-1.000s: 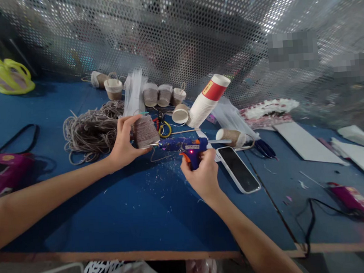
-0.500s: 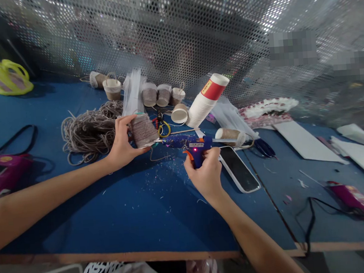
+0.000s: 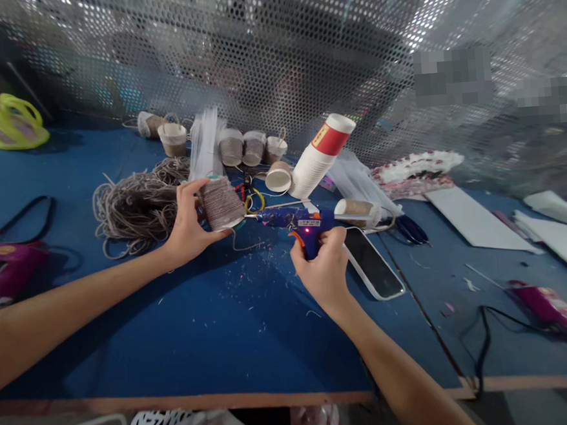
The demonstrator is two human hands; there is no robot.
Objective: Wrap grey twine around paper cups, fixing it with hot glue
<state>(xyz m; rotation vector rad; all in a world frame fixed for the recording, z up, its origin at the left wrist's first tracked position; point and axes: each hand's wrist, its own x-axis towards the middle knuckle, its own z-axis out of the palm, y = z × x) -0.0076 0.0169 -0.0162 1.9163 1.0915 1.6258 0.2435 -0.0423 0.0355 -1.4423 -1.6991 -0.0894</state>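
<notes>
My left hand (image 3: 187,220) is closed round a paper cup wrapped in grey-brown cord (image 3: 221,202), held tilted just above the blue table (image 3: 185,336). My right hand (image 3: 322,268) grips the handle of a blue glue gun (image 3: 294,221) with an orange trigger and a lit red lamp. The gun's nozzle points left and touches the lower edge of the wrapped cup. A loose tail of cord hangs below the cup.
A heap of the same cord (image 3: 135,205) lies left of the cup. Behind stand several wrapped cups (image 3: 233,146), a leaning stack of paper cups (image 3: 319,155) and a bag of glue sticks (image 3: 205,143). A phone (image 3: 372,261) lies right of my right hand. Perforated metal screen (image 3: 273,58) closes the back.
Both hands have drifted slightly up and to the right together; the glue gun's nozzle stays against the wrapped cup. The grips are unchanged.
</notes>
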